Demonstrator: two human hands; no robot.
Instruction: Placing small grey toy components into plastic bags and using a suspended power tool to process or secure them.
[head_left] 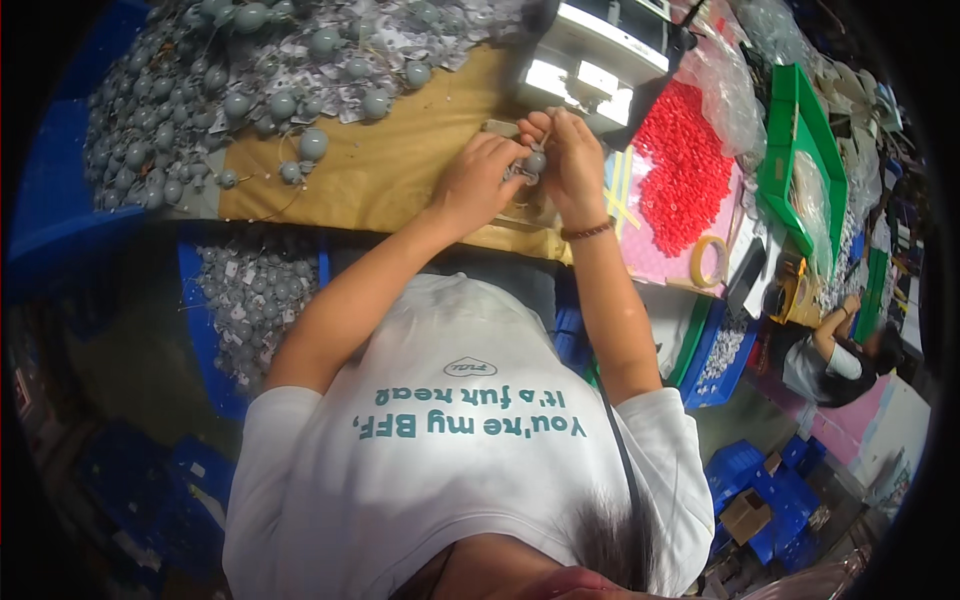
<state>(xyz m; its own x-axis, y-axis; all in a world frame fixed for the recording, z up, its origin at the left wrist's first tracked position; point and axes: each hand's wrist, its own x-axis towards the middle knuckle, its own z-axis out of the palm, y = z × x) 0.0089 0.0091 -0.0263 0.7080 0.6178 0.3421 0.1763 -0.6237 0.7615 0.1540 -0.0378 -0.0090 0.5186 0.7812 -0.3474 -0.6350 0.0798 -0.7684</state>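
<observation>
A small round grey ball part sits between my two hands, close to the table's front edge. My left hand is closed, its thumb and fingertips pinching at the ball's left side. From the right, my right hand closes on the same part with curled fingers, which partly hide it. Just beyond my fingers stands a white bench machine with a lit front. To the left, many similar grey balls with thin cords and pale tags lie heaped on the brown table covering.
Small red parts are piled on a pink surface right of my right hand. Near them are a yellow tape roll and a green tray. A blue bin of grey balls stands below the table's left side. Another person works far right.
</observation>
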